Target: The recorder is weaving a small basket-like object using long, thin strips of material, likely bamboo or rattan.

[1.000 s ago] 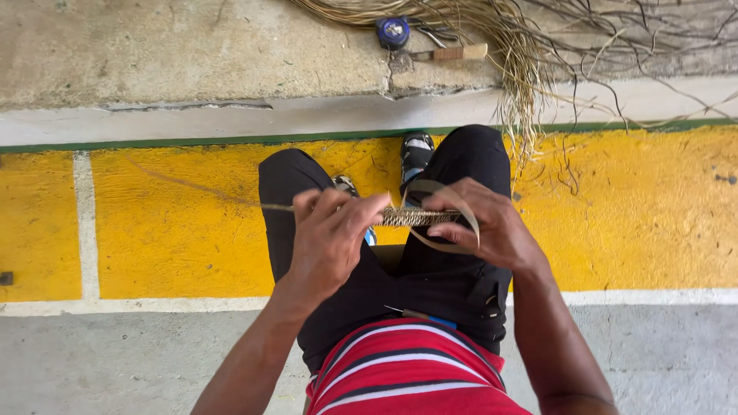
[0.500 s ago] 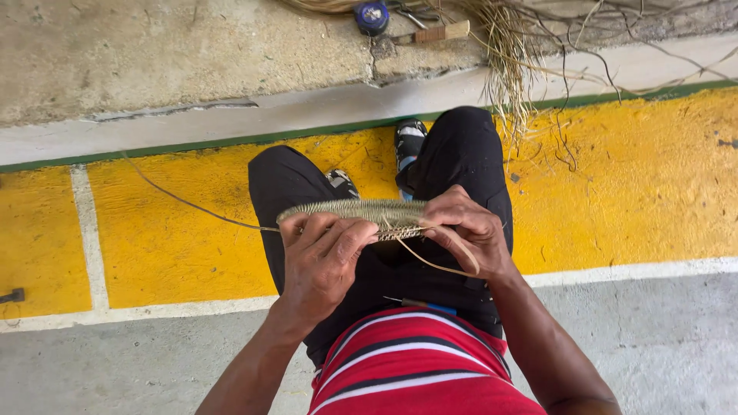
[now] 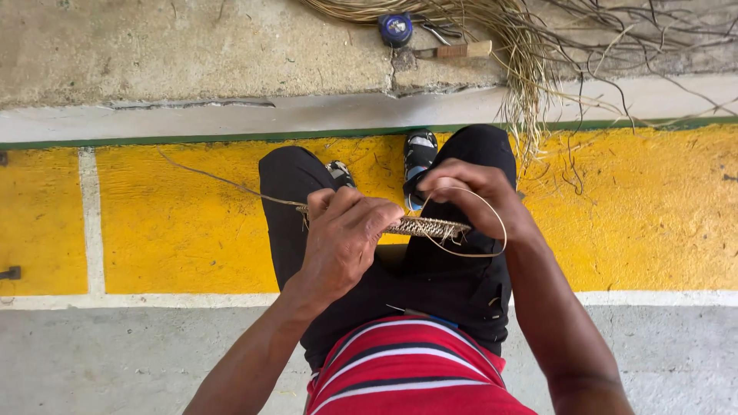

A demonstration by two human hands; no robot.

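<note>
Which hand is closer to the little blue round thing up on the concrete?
Right. The right hand is below the blue round thing, slightly to its right; the left hand sits lower, farther away.

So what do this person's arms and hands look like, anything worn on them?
Both forearms are bare, no sleeves reaching them. The left hand and right hand wear no gloves; no rings, watch or bands show. A red shirt with white and dark stripes covers the torso.

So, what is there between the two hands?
In the head view, a flat woven fibre strip spans between the left hand and the right hand; a thin strand loops under the right hand.
</note>
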